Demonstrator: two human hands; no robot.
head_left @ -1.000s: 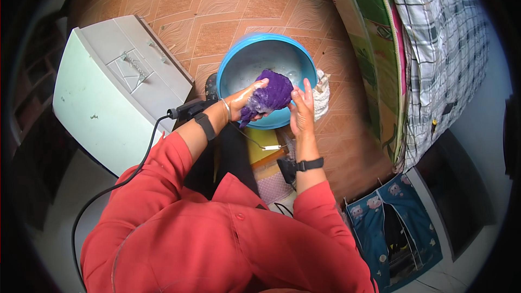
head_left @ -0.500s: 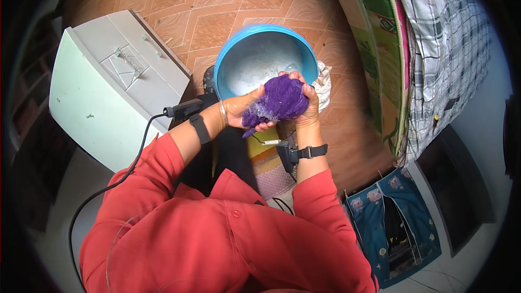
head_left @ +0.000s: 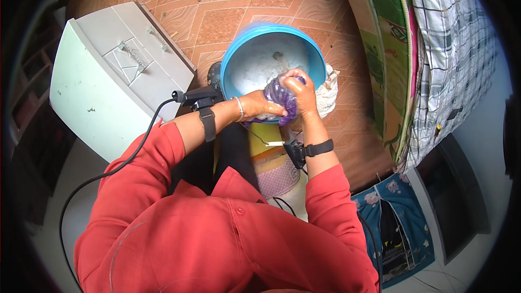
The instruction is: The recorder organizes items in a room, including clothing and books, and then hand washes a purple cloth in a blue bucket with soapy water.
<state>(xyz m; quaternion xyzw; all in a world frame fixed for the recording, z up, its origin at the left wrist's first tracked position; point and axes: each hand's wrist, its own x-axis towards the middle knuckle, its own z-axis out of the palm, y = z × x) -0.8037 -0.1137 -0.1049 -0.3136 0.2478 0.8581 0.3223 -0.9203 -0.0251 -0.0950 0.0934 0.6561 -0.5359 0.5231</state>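
Note:
A wet purple cloth (head_left: 280,95), bunched up and coated with suds, is squeezed between my two hands over the near rim of a blue bucket (head_left: 321,61). My left hand (head_left: 259,106) grips its left side, with the thumb pointing right across it. On the other side my right hand (head_left: 302,89) has its fingers curled over the cloth's upper right part. Whitish soapy water (head_left: 249,65) with foam fills the bucket's bottom. Part of the cloth hangs below my left hand, and its full shape is hidden by the folds and my fingers.
A pale cabinet (head_left: 103,76) with handled drawers stands at the left. Crumpled cream cloth (head_left: 327,95) lies against the bucket's right side on the patterned tile floor (head_left: 220,24). A mattress (head_left: 388,49) with a checked sheet (head_left: 453,49) rises at the right. A cable (head_left: 116,182) runs along my left arm.
Both hands have turned and moved slightly away from me toward the bucket. The cloth, broad and spread before, is now squeezed into a tighter, sudsier bunch.

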